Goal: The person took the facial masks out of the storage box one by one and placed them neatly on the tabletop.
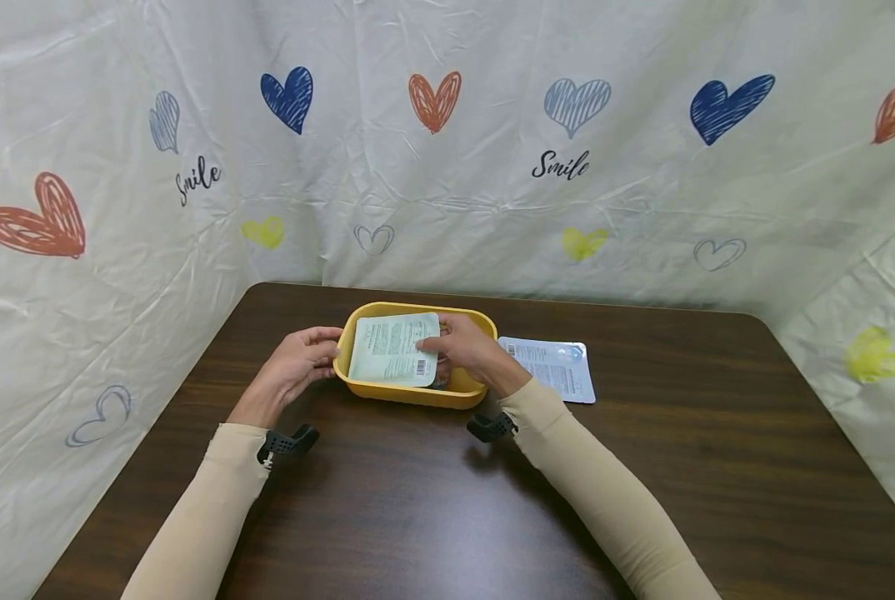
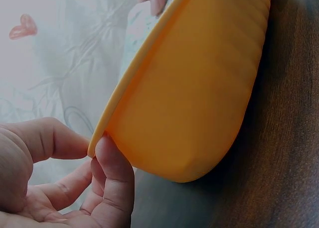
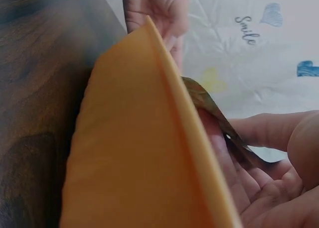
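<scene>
A yellow plastic bin [image 1: 410, 397] stands toward the back of the table. My left hand [image 1: 297, 360] pinches its left end by the rim, thumb and fingertips on either side of the wall [image 2: 184, 98] in the left wrist view. With my right hand [image 1: 472, 343] I hold a pale green flat packet [image 1: 387, 346], printed with small text and a barcode, over the bin's opening. The right thumb lies on top of the packet and the fingers are mostly hidden beneath it. Something reddish-brown [image 1: 442, 373] shows inside the bin below the packet's right edge.
A pale blue flat packet [image 1: 556, 367] lies on the dark wooden table [image 1: 717, 433], just right of the bin and partly behind my right wrist. A white cloth [image 1: 477, 183] with printed hearts hangs behind the table and along its sides.
</scene>
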A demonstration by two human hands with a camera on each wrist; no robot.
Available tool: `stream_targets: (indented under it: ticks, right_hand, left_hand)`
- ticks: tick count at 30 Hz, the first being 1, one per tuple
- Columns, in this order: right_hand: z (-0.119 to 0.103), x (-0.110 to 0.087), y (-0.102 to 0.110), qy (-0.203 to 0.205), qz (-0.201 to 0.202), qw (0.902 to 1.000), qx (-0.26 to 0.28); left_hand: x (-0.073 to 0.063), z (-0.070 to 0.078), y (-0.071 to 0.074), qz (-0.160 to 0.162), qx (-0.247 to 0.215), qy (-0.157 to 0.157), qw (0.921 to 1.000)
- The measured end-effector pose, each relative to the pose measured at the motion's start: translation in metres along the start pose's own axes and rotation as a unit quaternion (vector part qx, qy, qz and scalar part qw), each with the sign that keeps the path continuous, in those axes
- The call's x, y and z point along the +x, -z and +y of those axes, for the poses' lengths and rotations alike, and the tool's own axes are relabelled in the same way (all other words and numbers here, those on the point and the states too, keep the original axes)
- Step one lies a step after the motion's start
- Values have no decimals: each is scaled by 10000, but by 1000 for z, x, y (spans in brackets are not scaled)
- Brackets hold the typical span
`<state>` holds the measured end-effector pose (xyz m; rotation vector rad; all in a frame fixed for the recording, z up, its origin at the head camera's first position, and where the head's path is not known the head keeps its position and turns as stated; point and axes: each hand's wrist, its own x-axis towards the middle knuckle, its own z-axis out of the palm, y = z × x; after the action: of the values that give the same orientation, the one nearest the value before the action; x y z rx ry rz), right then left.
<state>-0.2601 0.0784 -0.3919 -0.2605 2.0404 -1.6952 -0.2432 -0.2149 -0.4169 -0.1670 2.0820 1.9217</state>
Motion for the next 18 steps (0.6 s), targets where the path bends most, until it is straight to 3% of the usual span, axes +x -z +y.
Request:
stream_targets:
  ticks: [18]
  right_hand:
    - [-12,-24,31,271,241,9993,10]
  left_hand:
    - [2,-1,-1,90,99,95,9999]
